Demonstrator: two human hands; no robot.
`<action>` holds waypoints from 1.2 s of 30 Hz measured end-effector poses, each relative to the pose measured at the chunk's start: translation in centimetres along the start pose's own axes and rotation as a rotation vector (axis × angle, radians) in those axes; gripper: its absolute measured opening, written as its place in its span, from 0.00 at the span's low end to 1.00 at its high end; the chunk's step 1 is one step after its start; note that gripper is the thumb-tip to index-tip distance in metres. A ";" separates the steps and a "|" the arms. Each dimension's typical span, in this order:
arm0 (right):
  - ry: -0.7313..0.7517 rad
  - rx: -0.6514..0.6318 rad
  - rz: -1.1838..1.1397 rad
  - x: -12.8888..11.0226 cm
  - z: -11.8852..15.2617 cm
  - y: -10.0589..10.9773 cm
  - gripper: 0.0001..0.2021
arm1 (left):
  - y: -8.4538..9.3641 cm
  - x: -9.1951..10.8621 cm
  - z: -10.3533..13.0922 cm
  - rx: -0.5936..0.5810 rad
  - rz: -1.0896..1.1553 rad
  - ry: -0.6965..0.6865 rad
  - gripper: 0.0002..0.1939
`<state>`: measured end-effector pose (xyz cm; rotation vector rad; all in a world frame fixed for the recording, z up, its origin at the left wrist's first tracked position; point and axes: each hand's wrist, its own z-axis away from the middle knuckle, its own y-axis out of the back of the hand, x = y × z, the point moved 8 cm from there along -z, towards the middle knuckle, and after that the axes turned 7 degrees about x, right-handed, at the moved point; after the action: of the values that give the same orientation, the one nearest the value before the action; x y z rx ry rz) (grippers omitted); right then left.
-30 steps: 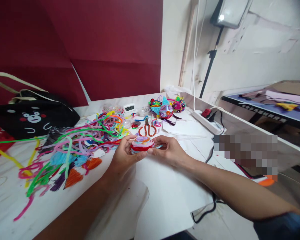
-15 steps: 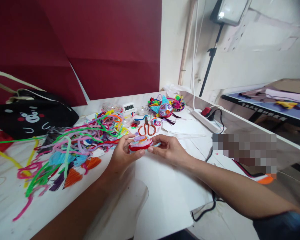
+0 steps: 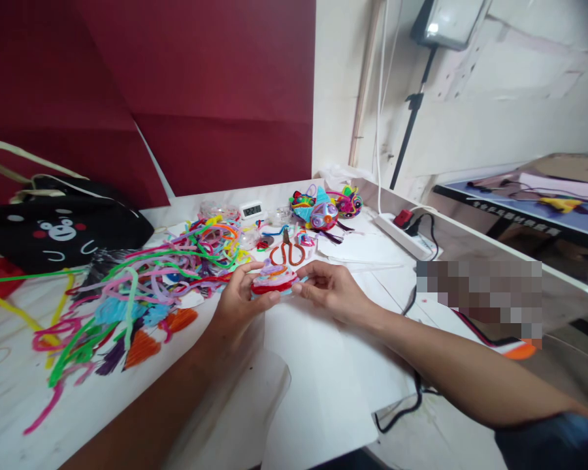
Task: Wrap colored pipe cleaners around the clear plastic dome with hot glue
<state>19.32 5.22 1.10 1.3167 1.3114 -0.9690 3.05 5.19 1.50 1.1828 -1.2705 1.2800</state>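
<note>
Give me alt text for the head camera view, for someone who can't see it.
A person's left hand holds a small, multicoloured coiled piece at a white table while the right hand pinches its edge. Orange-handled scissors lie just beyond; tangled fuzzy strips and tassels spread left, bright ornaments sit behind.

Left hand: curled round the left side of the coiled piece, thumb along its near edge
Right hand: thumb and fingertips pinching a light blue strip at the piece's right edge
Scissors: just beyond both hands, orange handles toward them
Fuzzy strips: heaped left of the left hand
Timer: beyond the left hand
Decorated ornaments: beyond the right hand
Power strip: right of the right hand, farther off
</note>
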 end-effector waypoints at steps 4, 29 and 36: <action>0.002 0.019 -0.006 -0.1 0.1 0.2 0.22 | 0.0 -0.1 -0.1 -0.002 -0.009 0.001 0.34; -0.064 -0.081 -0.188 0.0 -0.4 -0.5 0.28 | -0.5 -0.5 0.2 -0.074 0.082 0.055 0.33; -0.045 -0.032 -0.139 0.1 -0.5 -0.1 0.26 | -0.1 -0.4 0.0 -0.031 0.054 0.020 0.28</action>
<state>19.13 5.72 1.12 1.1854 1.3923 -1.0631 3.20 5.18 1.15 1.1174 -1.3117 1.3036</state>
